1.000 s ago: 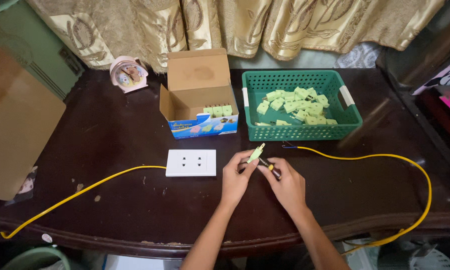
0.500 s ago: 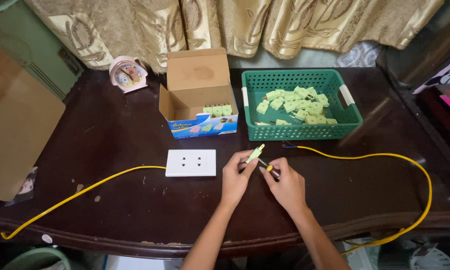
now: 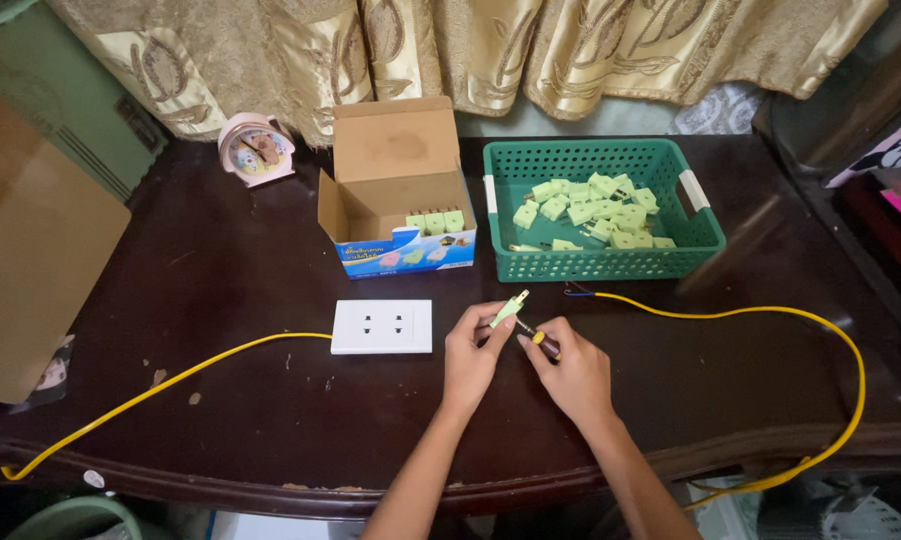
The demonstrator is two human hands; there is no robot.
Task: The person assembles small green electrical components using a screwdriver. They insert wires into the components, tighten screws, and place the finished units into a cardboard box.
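Head view: left hand (image 3: pixel 473 352), grip closed on a small green plug (image 3: pixel 508 309) held just above the dark tabletop (image 3: pixel 250 260). Right hand (image 3: pixel 570 375), grip closed on a screwdriver (image 3: pixel 536 338), tip at the plug. White socket plate (image 3: pixel 381 326) lies just left; green basket (image 3: pixel 600 262) behind.

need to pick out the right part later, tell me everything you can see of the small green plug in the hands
The small pale green plastic plug is a short blocky piece, like those heaped in the green plastic basket. It is tilted, its far end pointing up and away, with what look like thin metal prongs at that tip. The left hand pinches its lower part above the dark wooden table, and the tip of the small screwdriver in the right hand meets its base.
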